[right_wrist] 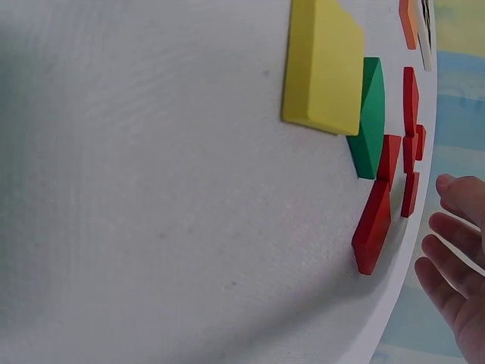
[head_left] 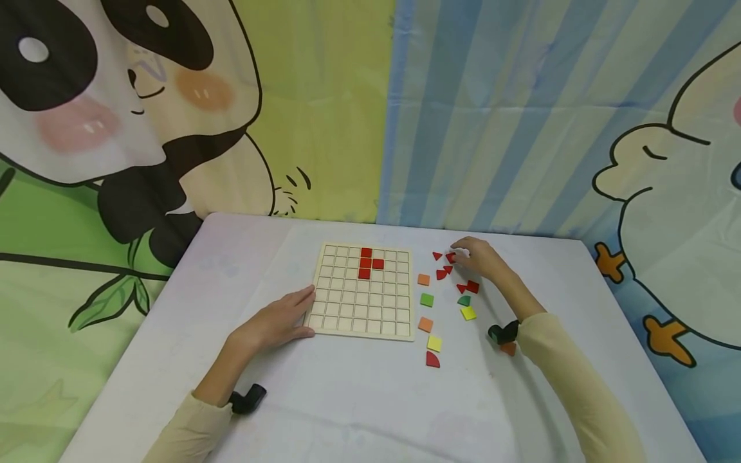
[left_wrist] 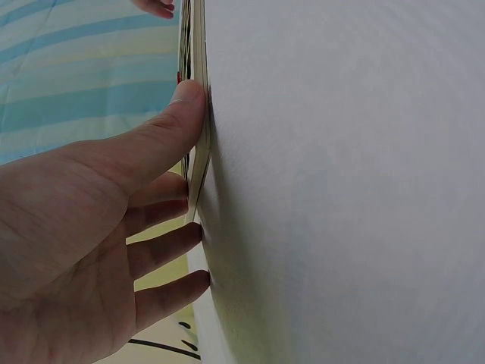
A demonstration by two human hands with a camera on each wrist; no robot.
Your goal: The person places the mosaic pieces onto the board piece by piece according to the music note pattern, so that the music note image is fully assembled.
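A pale gridded wooden board (head_left: 347, 318) lies on the table with several red squares (head_left: 365, 263) in its upper cells. My left hand (head_left: 278, 321) rests against its left edge, thumb and fingers extended; in the left wrist view the thumb (left_wrist: 163, 136) touches the board's side. Over at the far right, my right hand (head_left: 477, 256) reaches to a red piece (head_left: 450, 258), fingertips right at it in the head view. The right wrist view shows that hand's fingers (right_wrist: 447, 243) spread and loosely bent. Red triangles (head_left: 437, 256) and a red quarter circle (head_left: 441, 274) lie close by.
Right of the board are orange squares (head_left: 424, 280), a green square (head_left: 427, 299), a yellow square (head_left: 434, 344) and a red quarter circle (head_left: 433, 359). Nearer the right arm lie a red square (head_left: 473, 287), a green quarter circle (head_left: 464, 300) and another yellow square (head_left: 468, 313).
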